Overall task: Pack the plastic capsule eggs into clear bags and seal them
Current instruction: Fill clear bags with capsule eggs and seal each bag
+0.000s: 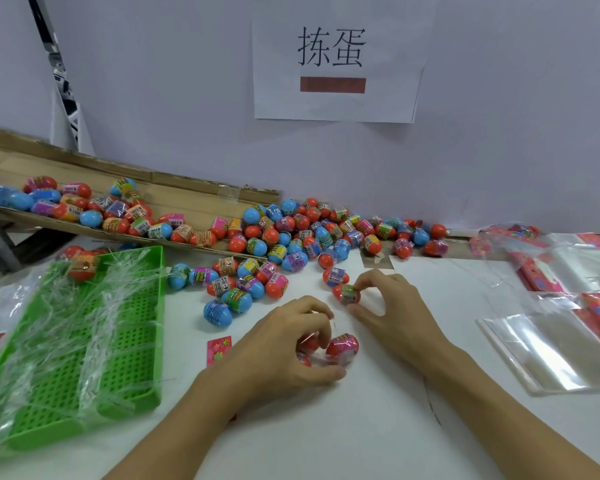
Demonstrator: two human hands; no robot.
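My left hand grips a clear bag low on the white table, with red capsule eggs inside it. My right hand pinches a red egg with a green label between thumb and fingers, just above and to the right of the bag. A loose heap of red and blue capsule eggs covers the table behind both hands. Part of the bag is hidden under my left fingers.
A green perforated tray holding plastic scraps and one egg lies at left. A cardboard chute with more eggs slopes down from the back left. Stacks of clear bags and red header cards lie at right. A small red card sits by my left wrist.
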